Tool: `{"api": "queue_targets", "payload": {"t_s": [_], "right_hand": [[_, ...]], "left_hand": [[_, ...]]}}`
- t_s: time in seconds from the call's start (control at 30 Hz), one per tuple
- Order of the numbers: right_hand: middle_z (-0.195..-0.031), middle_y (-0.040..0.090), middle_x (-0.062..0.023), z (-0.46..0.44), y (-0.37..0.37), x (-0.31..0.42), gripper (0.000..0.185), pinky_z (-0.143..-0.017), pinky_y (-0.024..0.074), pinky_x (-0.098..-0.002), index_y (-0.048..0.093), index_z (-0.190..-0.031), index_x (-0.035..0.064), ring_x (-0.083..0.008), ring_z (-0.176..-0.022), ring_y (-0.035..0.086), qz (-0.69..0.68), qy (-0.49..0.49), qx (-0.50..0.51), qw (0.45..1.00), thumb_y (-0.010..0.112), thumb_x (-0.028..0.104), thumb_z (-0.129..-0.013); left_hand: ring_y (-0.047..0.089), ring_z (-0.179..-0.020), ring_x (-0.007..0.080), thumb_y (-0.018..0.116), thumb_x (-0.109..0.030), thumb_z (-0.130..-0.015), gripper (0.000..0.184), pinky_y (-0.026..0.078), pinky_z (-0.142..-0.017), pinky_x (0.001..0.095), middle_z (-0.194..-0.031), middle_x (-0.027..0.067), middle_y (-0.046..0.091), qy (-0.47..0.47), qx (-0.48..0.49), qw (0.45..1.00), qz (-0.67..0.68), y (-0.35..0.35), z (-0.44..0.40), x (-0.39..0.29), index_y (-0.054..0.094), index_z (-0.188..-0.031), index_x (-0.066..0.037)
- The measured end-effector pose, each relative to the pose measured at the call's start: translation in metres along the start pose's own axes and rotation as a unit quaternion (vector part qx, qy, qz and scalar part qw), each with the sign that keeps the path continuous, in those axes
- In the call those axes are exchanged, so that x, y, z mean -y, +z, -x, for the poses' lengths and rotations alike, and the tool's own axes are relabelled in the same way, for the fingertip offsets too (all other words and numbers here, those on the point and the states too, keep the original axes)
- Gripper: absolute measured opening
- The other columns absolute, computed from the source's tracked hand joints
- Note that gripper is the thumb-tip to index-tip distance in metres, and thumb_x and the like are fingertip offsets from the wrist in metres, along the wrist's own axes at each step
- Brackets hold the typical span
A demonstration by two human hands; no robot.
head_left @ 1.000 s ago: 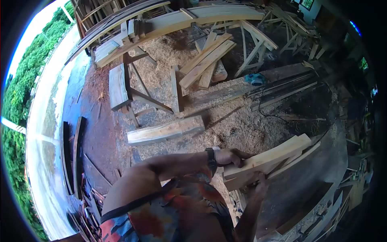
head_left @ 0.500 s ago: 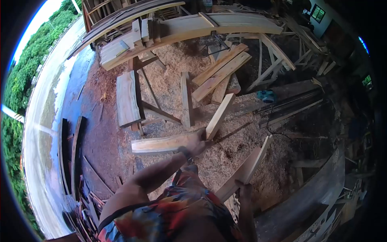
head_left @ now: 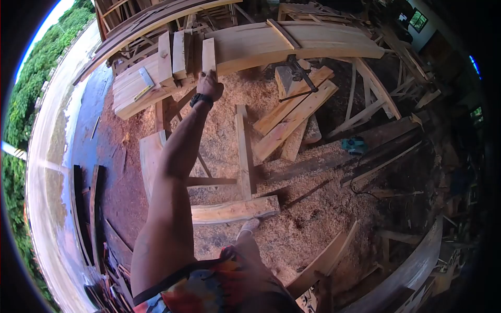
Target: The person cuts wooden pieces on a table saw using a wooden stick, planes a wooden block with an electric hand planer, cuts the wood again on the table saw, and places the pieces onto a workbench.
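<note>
My left hand [head_left: 210, 87], with a dark watch on its wrist, stretches far forward and is closed around the lower end of a short wooden block [head_left: 209, 53]. This block is at the front edge of the long thick plank [head_left: 245, 39], beside other upright blocks [head_left: 180, 55]. Low on the right, my right hand [head_left: 324, 288] is dim and partly hidden, with its fingers around a wide wooden board [head_left: 318, 263] that slants upward. On the floor in front of my body lies a pale slab [head_left: 235, 211], and my foot [head_left: 250, 225] is beside it.
A metal clamp [head_left: 300, 73] rests by stacked offcuts [head_left: 297, 117]. A teal power tool [head_left: 355, 146] with a cord sits among sawdust [head_left: 308, 203]. A square-like tool [head_left: 145, 78] lies on the plank's left end. Dark boards [head_left: 95, 208] stand at left.
My left hand has moved forward from low in the middle, carrying the wooden block to the thick plank. My right hand and its board have shifted lower in view.
</note>
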State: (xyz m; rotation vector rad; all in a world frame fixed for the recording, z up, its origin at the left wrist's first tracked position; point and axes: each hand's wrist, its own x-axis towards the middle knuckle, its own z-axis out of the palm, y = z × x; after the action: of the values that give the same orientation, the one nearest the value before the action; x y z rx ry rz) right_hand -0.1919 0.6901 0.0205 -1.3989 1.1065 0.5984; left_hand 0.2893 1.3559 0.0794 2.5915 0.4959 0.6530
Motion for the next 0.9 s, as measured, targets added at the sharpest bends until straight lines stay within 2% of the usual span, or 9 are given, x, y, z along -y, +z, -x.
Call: {"api": "queue_targets", "payload": {"t_s": [0.2, 0.23, 0.3, 0.33, 0.43, 0.57, 0.7, 0.73, 0.9], "right_hand": [[-0.059, 0.053, -0.0055, 0.004, 0.027, 0.016, 0.02, -0.027, 0.0309, -0.03, 0.061, -0.092, 0.0029, -0.0162, -0.034, 0.043, 0.013, -0.053, -0.012, 0.998, 0.073, 0.011, -0.079], [-0.057, 0.053, -0.0061, 0.008, 0.031, 0.022, 0.019, -0.027, 0.0304, -0.0301, 0.061, -0.09, 0.0026, -0.0163, -0.033, 0.043, 0.026, -0.042, -0.005, 0.999, 0.073, 0.012, -0.079], [-0.056, 0.053, -0.0071, 0.007, 0.026, 0.022, 0.018, -0.027, 0.0311, -0.0299, 0.061, -0.087, 0.002, -0.0165, -0.033, 0.044, 0.041, -0.001, -0.015, 0.999, 0.073, 0.013, -0.079], [-0.055, 0.053, -0.007, 0.005, 0.026, 0.022, 0.018, -0.028, 0.0315, -0.0305, 0.06, -0.087, 0.0016, -0.0172, -0.033, 0.044, 0.047, 0.0, -0.016, 0.999, 0.073, 0.011, -0.078], [-0.053, 0.053, -0.0071, 0.006, 0.024, 0.02, 0.019, -0.029, 0.0328, -0.0319, 0.059, -0.087, 0.0004, -0.0187, -0.032, 0.045, 0.065, 0.005, -0.014, 0.998, 0.073, 0.01, -0.078], [-0.051, 0.052, -0.0084, 0.007, 0.032, 0.025, 0.021, -0.028, 0.0349, -0.0323, 0.06, -0.084, -0.0005, -0.0189, -0.031, 0.045, 0.067, 0.0, -0.01, 0.998, 0.074, 0.015, -0.079], [-0.05, 0.051, -0.0086, 0.011, 0.04, 0.028, 0.023, -0.028, 0.0356, -0.0324, 0.061, -0.084, -0.0006, -0.0186, -0.031, 0.045, 0.068, -0.016, -0.026, 0.997, 0.074, 0.017, -0.079], [-0.05, 0.051, -0.0085, 0.012, 0.042, 0.03, 0.023, -0.028, 0.0355, -0.0324, 0.061, -0.084, -0.0006, -0.0185, -0.031, 0.045, 0.069, -0.016, -0.029, 0.997, 0.074, 0.017, -0.079], [-0.052, 0.052, -0.0085, 0.017, 0.044, 0.034, 0.023, -0.027, 0.035, -0.0315, 0.06, -0.086, -0.0006, -0.0181, -0.032, 0.045, 0.049, -0.009, -0.041, 0.998, 0.075, 0.015, -0.077]], "left_hand": [[0.054, -0.115, 0.0389, 0.064, -0.019, -0.073, 0.026, 0.042, -0.104, 0.0436, -0.116, 0.0258, 0.062, 0.017, -0.067, 0.992, -0.109, 0.007, -0.087, 0.022, 0.073, -0.09, -0.001], [0.049, -0.124, 0.0368, 0.064, -0.021, -0.075, 0.032, 0.035, -0.11, 0.0453, -0.124, 0.0215, 0.06, 0.024, 0.038, 0.983, -0.177, -0.009, -0.094, 0.014, 0.072, -0.1, -0.004], [0.042, -0.132, 0.0347, 0.063, -0.025, -0.078, 0.042, 0.031, -0.114, 0.0447, -0.134, 0.0163, 0.055, 0.089, -0.119, 0.966, -0.212, 0.037, -0.128, 0.074, 0.067, -0.116, -0.006], [0.036, -0.138, 0.0345, 0.064, -0.029, -0.08, 0.052, 0.028, -0.117, 0.0435, -0.143, 0.0153, 0.047, 0.05, -0.022, 0.971, -0.234, 0.039, -0.138, 0.084, 0.061, -0.127, -0.008], [0.031, -0.142, 0.0342, 0.064, -0.028, -0.081, 0.052, 0.024, -0.119, 0.0449, -0.147, 0.0161, 0.043, 0.003, 0.14, 0.959, -0.247, 0.013, -0.136, 0.064, 0.061, -0.128, -0.008], [0.025, -0.145, 0.0414, 0.059, -0.022, -0.082, 0.051, 0.023, -0.119, 0.052, -0.152, 0.0185, 0.036, 0.057, 0.104, 0.953, -0.278, 0.015, -0.105, 0.054, 0.06, -0.13, -0.007], [0.018, -0.145, 0.05, 0.056, -0.014, -0.081, 0.058, 0.025, -0.119, 0.0534, -0.159, 0.0188, 0.023, 0.117, 0.227, 0.896, -0.364, 0.025, -0.115, 0.05, 0.053, -0.139, -0.011], [0.024, -0.142, 0.0503, 0.055, -0.012, -0.081, 0.058, 0.024, -0.119, 0.0518, -0.151, 0.0245, 0.035, 0.1, 0.124, 0.965, -0.21, 0.065, -0.128, 0.098, 0.051, -0.139, -0.007], [0.024, -0.143, 0.0486, 0.051, -0.014, -0.086, 0.062, 0.025, -0.119, 0.0511, -0.154, 0.0282, 0.027, 0.036, 0.176, 0.952, -0.247, 0.05, -0.148, 0.081, 0.038, -0.146, -0.003]]}}
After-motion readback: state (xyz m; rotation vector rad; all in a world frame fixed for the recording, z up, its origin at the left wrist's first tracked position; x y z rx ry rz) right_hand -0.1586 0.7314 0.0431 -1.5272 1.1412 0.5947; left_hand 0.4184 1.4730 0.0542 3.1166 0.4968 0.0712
